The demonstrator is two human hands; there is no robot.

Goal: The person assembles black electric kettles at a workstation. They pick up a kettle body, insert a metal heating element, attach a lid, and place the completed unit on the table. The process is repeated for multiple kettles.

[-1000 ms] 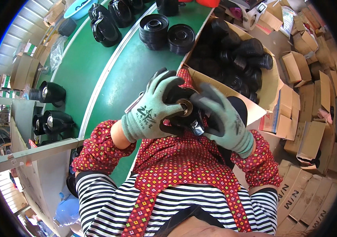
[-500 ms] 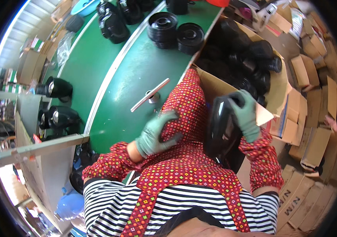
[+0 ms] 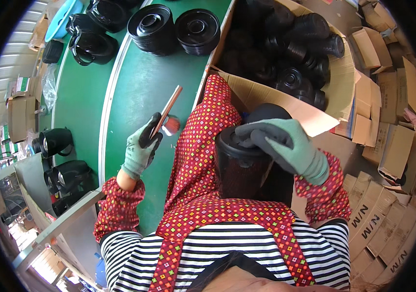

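My left hand [image 3: 139,152], in a green glove with dark fingertips, is closed on a thin flat bar tool [image 3: 170,106] just above the green table. A round metal piece [image 3: 172,125] shows beside the bar, joined to it as far as I can see. Against my apron sits a black cylindrical container [image 3: 241,173] with its ringed top facing up. My gloved right hand [image 3: 288,146] reaches over from the right, fingers bent onto the container's top edge. Those fingers hide part of the top. Behind it, a rounded black part [image 3: 268,113] is partly covered by the hand.
Beyond my knee stands an open cardboard box [image 3: 271,97] of black containers. Stacked black discs [image 3: 152,29] and a second disc stack [image 3: 197,31] rest on the green table [image 3: 135,87]. Black glossy appliance bodies [image 3: 93,46] stand farther left. Flattened cartons [image 3: 378,214] lie at right.
My left hand has moved left and forward and picked up the bar tool from the table. The black container now stands upright, and my right hand has shifted onto its top.
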